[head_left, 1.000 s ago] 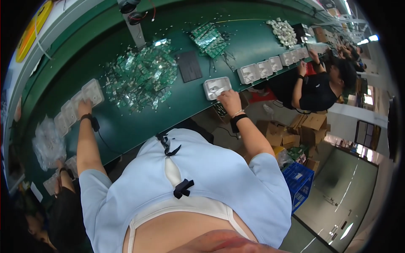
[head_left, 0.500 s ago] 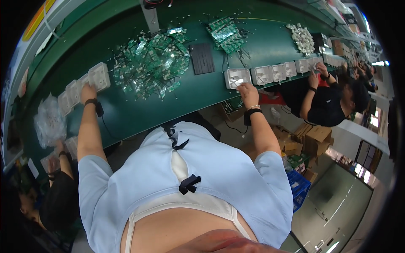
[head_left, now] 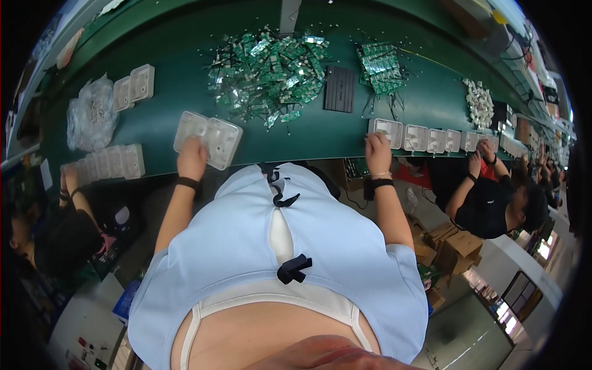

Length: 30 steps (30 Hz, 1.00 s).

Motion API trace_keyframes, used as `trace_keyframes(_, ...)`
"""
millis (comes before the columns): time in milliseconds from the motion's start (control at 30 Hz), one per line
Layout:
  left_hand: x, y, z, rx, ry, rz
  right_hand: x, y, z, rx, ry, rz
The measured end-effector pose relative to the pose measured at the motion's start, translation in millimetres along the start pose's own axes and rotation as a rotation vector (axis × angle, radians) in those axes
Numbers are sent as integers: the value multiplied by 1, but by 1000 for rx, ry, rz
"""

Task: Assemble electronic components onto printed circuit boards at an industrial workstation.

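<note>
Two white open plastic housings (head_left: 222,143) lie side by side near the front edge of the green table, angled. My left hand (head_left: 192,159) is closed over the near edge of the left one, and its fingertips are partly hidden. Well to the right, my right hand (head_left: 377,153) has its fingers curled at the near left edge of another white housing (head_left: 391,130), the first of a row along the table edge. Between the hands, farther back, lies a large loose heap of green circuit boards (head_left: 268,77).
A dark grey ribbed block (head_left: 339,89) stands beside the heap, with stacked green boards (head_left: 379,68) and wires to its right. At left are two more housings (head_left: 142,82) and a clear plastic bag (head_left: 92,114). Co-workers' hands work at housings on both sides; cardboard boxes (head_left: 453,246) stand below.
My left hand has brought two housings from the group at far left toward me and to the right. My right hand stays at the first housing of the right row. The view has shifted.
</note>
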State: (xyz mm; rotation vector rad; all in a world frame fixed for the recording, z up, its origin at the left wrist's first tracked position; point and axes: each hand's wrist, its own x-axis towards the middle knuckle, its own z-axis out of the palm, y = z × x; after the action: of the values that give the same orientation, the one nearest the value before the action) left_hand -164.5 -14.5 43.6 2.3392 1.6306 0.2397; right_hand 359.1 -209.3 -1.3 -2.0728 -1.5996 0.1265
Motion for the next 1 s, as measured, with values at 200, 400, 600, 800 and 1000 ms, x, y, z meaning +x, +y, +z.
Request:
trace_keyframes(200, -18, -3, 33, 33, 6, 6, 94, -81, 73, 340, -99, 89)
trace_keyframes(400, -14, -5, 43, 79, -1, 32, 139, -68, 135, 189, -205, 159)
trace_keyframes(600, -21, -8, 48, 57, -20, 12, 152, -66, 123, 445, -205, 252)
trace_keyframes(800, -36, 18, 31, -56, 89, 15, 157, -37, 101, 1900, -265, 799)
trace_keyframes(1000, -60, 45, 39, -1, 16, 121, 150, -77, 81, 2084, -58, 1173)
